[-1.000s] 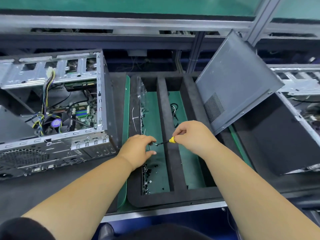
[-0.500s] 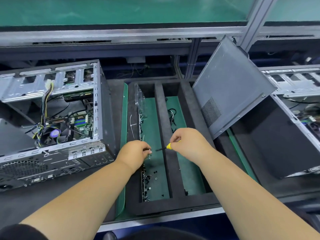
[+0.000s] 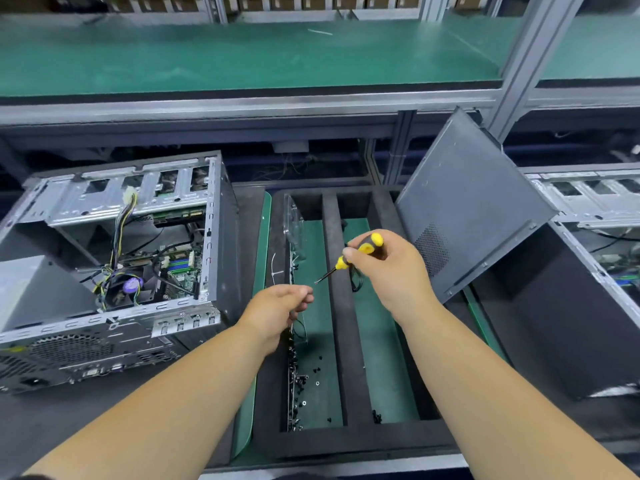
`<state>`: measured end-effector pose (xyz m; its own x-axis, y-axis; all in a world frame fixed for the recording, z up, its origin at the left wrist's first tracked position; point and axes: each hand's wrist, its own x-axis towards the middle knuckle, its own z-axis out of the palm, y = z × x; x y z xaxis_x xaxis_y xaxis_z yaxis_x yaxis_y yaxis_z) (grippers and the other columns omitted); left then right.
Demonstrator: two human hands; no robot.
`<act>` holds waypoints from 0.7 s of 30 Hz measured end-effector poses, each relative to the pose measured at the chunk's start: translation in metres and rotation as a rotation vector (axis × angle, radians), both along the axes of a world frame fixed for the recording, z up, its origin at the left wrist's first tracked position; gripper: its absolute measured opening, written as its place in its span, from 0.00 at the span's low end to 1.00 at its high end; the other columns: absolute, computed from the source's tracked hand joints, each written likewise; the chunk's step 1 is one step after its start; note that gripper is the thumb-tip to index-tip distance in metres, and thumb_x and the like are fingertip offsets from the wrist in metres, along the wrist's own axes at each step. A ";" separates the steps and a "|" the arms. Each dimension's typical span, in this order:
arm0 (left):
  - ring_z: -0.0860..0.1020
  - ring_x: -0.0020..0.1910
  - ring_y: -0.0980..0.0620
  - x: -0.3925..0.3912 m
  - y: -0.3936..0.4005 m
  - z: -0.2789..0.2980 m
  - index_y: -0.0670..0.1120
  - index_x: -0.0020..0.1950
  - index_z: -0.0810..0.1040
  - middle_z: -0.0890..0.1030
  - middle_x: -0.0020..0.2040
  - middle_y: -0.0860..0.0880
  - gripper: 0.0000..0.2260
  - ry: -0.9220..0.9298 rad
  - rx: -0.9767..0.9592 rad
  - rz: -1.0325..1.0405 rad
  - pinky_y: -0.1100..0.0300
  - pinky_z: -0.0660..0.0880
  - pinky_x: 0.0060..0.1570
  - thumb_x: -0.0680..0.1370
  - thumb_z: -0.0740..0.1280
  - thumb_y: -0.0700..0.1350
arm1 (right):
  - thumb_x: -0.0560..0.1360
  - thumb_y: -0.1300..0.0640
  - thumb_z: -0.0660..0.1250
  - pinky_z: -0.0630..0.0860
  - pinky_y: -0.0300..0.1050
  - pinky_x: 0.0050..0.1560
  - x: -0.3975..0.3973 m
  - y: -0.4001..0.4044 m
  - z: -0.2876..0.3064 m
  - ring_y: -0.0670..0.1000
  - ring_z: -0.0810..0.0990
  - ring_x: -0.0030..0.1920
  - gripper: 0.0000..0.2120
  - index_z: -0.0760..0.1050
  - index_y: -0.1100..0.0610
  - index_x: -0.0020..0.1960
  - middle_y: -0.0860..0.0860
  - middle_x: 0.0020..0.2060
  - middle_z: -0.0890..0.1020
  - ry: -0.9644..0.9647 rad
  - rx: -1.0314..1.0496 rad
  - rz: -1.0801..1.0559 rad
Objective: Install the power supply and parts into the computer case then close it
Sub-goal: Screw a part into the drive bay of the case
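Note:
An open computer case (image 3: 114, 271) lies on its side at the left, showing its motherboard, a fan and coloured cables. The grey power supply (image 3: 31, 289) sits in its near left corner. My right hand (image 3: 388, 268) grips a yellow-and-black screwdriver (image 3: 349, 258), tip pointing down-left. Just below the tip, my left hand (image 3: 280, 310) has its fingertips pinched together over the tray; whatever it pinches is too small to make out. The grey side panel (image 3: 474, 202) leans tilted at the right.
A black foam tray (image 3: 341, 306) with two green-floored compartments sits in the middle; several small black screws (image 3: 301, 379) lie in the left one. A second open case (image 3: 588, 271) stands at the right. A green shelf (image 3: 242, 53) runs above the back.
My right hand has lifted the screwdriver and tilted it more steeply. My left hand has risen from the tray with fingertips pinched. The camera has tilted up.

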<state>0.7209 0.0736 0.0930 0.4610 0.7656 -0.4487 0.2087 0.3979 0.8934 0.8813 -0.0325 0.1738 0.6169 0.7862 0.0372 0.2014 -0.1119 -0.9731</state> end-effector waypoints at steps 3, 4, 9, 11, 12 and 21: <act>0.77 0.35 0.58 0.005 0.001 0.015 0.44 0.47 0.82 0.83 0.39 0.51 0.07 -0.158 -0.138 0.030 0.66 0.72 0.38 0.80 0.66 0.43 | 0.75 0.53 0.70 0.78 0.40 0.44 -0.001 0.004 0.011 0.43 0.83 0.39 0.03 0.78 0.49 0.42 0.45 0.37 0.84 0.007 0.108 -0.039; 0.76 0.34 0.58 0.006 0.001 0.020 0.44 0.47 0.82 0.82 0.39 0.51 0.08 -0.191 -0.142 0.019 0.66 0.73 0.38 0.80 0.65 0.44 | 0.75 0.52 0.70 0.77 0.40 0.44 -0.001 0.005 0.015 0.43 0.83 0.39 0.04 0.77 0.48 0.42 0.44 0.37 0.84 0.000 0.124 -0.046; 0.75 0.34 0.58 0.009 0.002 0.043 0.44 0.47 0.82 0.81 0.37 0.52 0.09 -0.269 -0.089 0.013 0.67 0.74 0.36 0.81 0.63 0.45 | 0.74 0.51 0.70 0.79 0.47 0.47 -0.001 0.014 0.028 0.45 0.84 0.39 0.04 0.77 0.50 0.42 0.48 0.39 0.85 0.035 0.168 -0.029; 0.74 0.35 0.58 0.008 0.003 0.051 0.43 0.48 0.81 0.81 0.37 0.51 0.10 -0.279 -0.068 0.023 0.66 0.73 0.39 0.82 0.63 0.45 | 0.74 0.51 0.70 0.81 0.53 0.51 0.000 0.016 0.033 0.47 0.84 0.41 0.05 0.77 0.51 0.43 0.49 0.40 0.85 0.060 0.179 -0.027; 0.74 0.35 0.58 0.008 0.004 0.055 0.43 0.48 0.81 0.80 0.37 0.51 0.10 -0.282 -0.061 0.027 0.65 0.73 0.39 0.82 0.63 0.45 | 0.74 0.51 0.71 0.81 0.54 0.52 0.000 0.018 0.035 0.48 0.84 0.41 0.05 0.77 0.51 0.43 0.50 0.40 0.85 0.066 0.186 -0.029; 0.73 0.33 0.59 -0.001 0.014 0.083 0.43 0.47 0.81 0.80 0.36 0.52 0.10 -0.318 -0.002 0.047 0.68 0.73 0.36 0.82 0.63 0.45 | 0.75 0.53 0.70 0.81 0.45 0.48 -0.008 0.028 0.057 0.46 0.84 0.40 0.04 0.78 0.52 0.43 0.49 0.38 0.84 0.049 0.274 -0.020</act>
